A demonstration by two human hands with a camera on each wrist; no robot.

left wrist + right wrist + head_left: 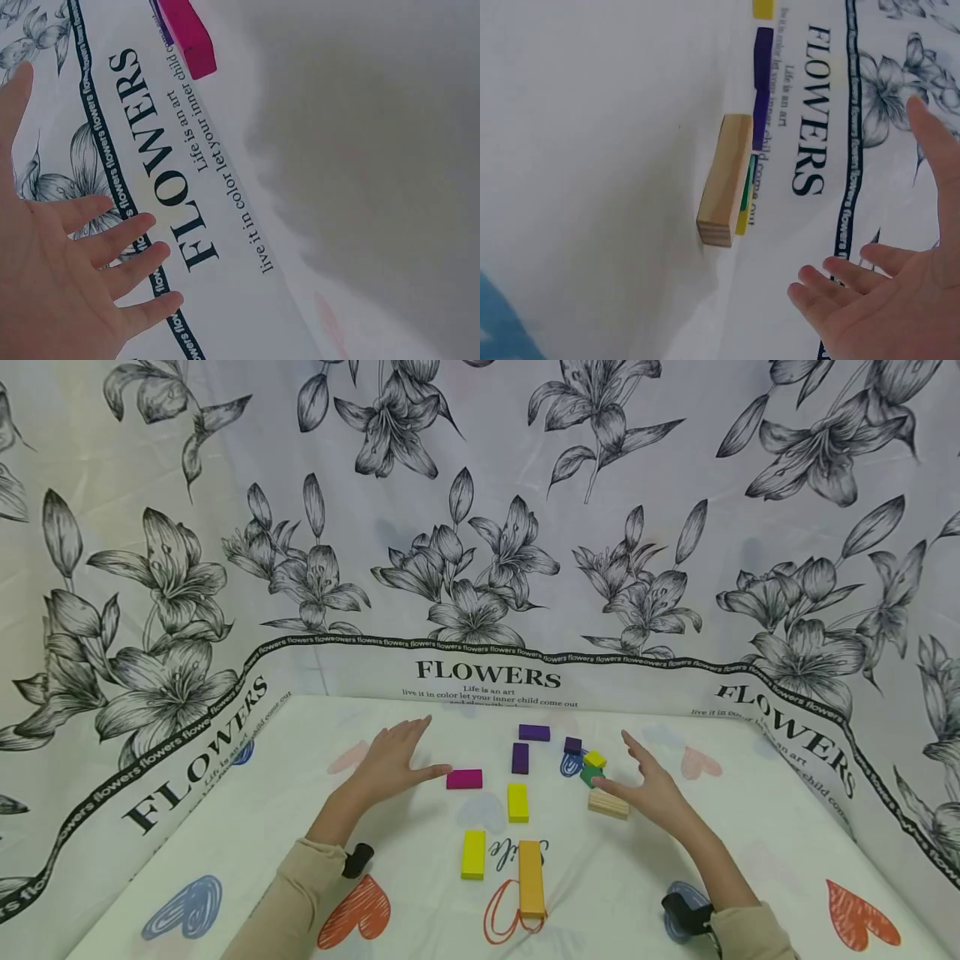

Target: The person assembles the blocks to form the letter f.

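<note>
My left hand (pixel 386 764) is held over the left of the table with fingers spread and nothing in them; its thumb overlaps the edge of a magenta block (pixel 465 779) in the head view. On the other side, my right hand (pixel 648 789) also has its fingers extended and holds nothing. Its thumb tip appears right by a green block (pixel 592 775) and a plain wooden block (pixel 608 804). Behind the green one lie a small yellow block (pixel 595 759) and a small dark purple cube (pixel 572 746). Both empty palms show in the wrist views.
Between the hands lie two purple blocks, one lying crosswise (pixel 534 732) and one lengthwise (pixel 520 758). Nearer are a yellow block (pixel 517 802), another yellow block (pixel 473 855) and a long orange block (pixel 531 880). Flower-printed cloth (pixel 480 677) rises behind and at both sides.
</note>
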